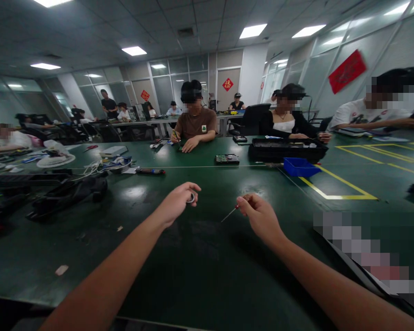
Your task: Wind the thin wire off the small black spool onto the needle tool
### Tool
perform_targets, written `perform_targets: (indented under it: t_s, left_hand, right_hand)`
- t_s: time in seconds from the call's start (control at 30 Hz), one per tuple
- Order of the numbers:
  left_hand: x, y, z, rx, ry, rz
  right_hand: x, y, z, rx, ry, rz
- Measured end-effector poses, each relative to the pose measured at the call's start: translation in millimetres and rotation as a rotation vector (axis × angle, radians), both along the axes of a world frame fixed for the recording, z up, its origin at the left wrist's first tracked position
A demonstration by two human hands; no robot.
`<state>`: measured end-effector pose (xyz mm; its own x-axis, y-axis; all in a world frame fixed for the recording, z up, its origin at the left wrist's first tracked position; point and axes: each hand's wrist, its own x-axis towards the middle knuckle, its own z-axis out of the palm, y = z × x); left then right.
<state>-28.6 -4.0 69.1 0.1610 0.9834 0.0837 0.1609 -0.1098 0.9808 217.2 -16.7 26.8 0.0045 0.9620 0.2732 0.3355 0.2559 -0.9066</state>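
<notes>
Above the near part of the green table [193, 294], my left hand [175, 202] is closed, its fingers curled around a small silver ring-shaped piece [192, 198]. Its exact kind is too small to make out. My right hand [258, 214] pinches a screwdriver [230, 213] by its red end, the thin shaft slanting down and left to just above the tabletop. Most of the screwdriver's handle is hidden in my fingers. Beyond both hands, a hard drive [227, 159] with its circuit board showing lies on the table.
A blue bin [301, 167] and a black tray [288, 150] stand at the right back. Another screwdriver-like tool [150, 171], cables [93, 169] and a black bag [72, 195] lie left. Across the table a person [196, 122] works; others sit right.
</notes>
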Motion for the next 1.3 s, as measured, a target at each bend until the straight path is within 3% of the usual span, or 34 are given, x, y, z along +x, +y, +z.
perform_targets:
  t_s: [0.17, 0.27, 0.37, 0.53, 0.8, 1.0, 1.17, 1.3]
  left_hand:
    - [41, -11, -33.6, 0.008, 0.269, -0.150]
    - [44, -15, -55.6, 0.113, 0.424, -0.154]
    - [38, -13, -66.5, 0.217, 0.467, -0.107]
    - [29, -3, -63.8, 0.319, 0.427, -0.058]
    - [30, 0, -65.4, 0.312, 0.417, -0.032]
    - [26, 1, -65.7, 0.377, 0.452, -0.036]
    - [25, 1, -65.5, 0.432, 0.497, -0.053]
    - [27, 0, -65.0, 0.423, 0.538, -0.069]
  right_hand:
    - [1, 1, -2.0, 0.002, 0.068, 0.012]
    - [4, 4, -6.8, 0.004, 0.130, 0.021]
    - [5, 4, -8.3, 0.026, 0.191, 0.051]
    - [2, 0, -3.9, 0.042, 0.210, 0.083]
    - [-3, -3, -2.6, 0.074, 0.134, 0.062]
    - [-1, -10, 2.0, 0.096, -0.106, -0.010]
    - [-1, -13, 1.5, 0.151, -0.120, 0.064]
    - [-5, -13, 0.4, 0.127, -0.170, -0.028]
